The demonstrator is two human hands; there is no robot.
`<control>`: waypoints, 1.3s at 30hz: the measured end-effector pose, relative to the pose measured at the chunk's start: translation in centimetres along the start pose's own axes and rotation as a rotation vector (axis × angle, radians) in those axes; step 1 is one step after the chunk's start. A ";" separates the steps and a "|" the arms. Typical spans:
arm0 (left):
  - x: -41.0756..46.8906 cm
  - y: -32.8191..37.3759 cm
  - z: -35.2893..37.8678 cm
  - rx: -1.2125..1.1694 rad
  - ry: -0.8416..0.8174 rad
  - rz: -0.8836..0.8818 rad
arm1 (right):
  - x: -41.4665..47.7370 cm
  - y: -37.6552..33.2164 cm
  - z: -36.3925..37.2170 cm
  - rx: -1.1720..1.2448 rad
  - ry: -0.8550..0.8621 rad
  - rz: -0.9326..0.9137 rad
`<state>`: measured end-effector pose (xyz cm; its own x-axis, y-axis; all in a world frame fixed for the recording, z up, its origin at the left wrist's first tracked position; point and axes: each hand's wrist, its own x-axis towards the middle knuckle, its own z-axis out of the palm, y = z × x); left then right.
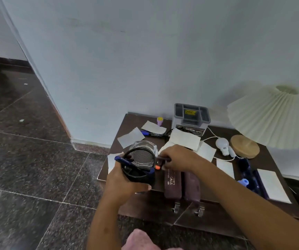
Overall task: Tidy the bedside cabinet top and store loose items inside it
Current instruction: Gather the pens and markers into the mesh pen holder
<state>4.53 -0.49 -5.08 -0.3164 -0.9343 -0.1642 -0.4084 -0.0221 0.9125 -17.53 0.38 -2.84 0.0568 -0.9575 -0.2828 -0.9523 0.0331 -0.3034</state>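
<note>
Mesh cup [141, 178] | wrapped in left grip [125, 183] | right grip [178, 159] pinches pen [163, 158] at rim

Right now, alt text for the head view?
The left hand holds a mesh pen cup at a bedside cabinet; the right hand grips a pen beside it. A lamp, a grey organiser and paper slips sit on top.

**Hidden and unclear**

Left grip [125, 179] wraps the cup [141, 159], covering its near wall; pens [122, 160] inside show only as blurred blue ends. Right grip [177, 159] hides most of the pen [164, 158] it pinches; fingertips out of sight. Jar [145, 146] behind the cup: lower half hidden. Shade [269, 116] hides the lamp stem. Yellow label [190, 112] in the organizer [192, 121]: too small to read. Pink shape [139, 240] at bottom edge: cut off, cannot tell what.
</note>
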 end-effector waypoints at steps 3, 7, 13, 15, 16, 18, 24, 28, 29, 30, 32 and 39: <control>0.3 -0.3 0.7 0.026 -0.048 -0.006 | 0.3 -0.1 1.0 -0.126 0.084 -0.083; 0.6 -1.0 1.4 0.011 -0.050 0.010 | 0.8 0.3 1.0 -0.248 0.153 -0.161; 1.5 -1.3 2.5 0.031 -0.004 0.035 | 1.7 0.6 0.5 -0.248 0.183 -0.150; 1.8 -1.3 2.8 0.043 0.031 0.058 | 2.2 0.8 0.6 -0.219 0.193 -0.123; 1.9 -1.2 2.9 0.039 0.045 0.061 | 2.4 0.9 0.6 -0.214 0.189 -0.112; 2.1 -1.1 3.1 0.025 0.052 0.050 | 2.9 1.1 0.7 -0.217 0.167 -0.090; 2.2 -0.8 3.4 -0.033 0.056 0.026 | 3.8 2.3 0.5 -0.123 0.088 -0.086; 2.1 -0.1 2.2 0.018 -0.038 -0.024 | 2.7 2.2 -1.0 0.255 0.290 -0.115; 2.0 0.4 1.3 0.085 -0.100 -0.048 | 2.2 1.8 -1.6 0.420 0.404 -0.115; 1.9 0.9 0.3 0.204 -0.157 -0.082 | 1.7 1.2 -2.3 0.624 0.503 -0.108; 1.9 2.3 -1.8 0.340 -0.107 -0.097 | 0.6 -0.2 -3.8 1.030 0.596 -0.090; 0.1 9.7 -0.7 -0.296 -0.036 0.198 | -0.8 -5.8 -5.1 1.732 0.384 0.007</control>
<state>1.17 -1.05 4.06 -0.3969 -0.9177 0.0180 -0.0722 0.0507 0.9961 -13.60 -0.53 3.80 -0.2538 -0.9545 -0.1563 0.4402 0.0299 -0.8974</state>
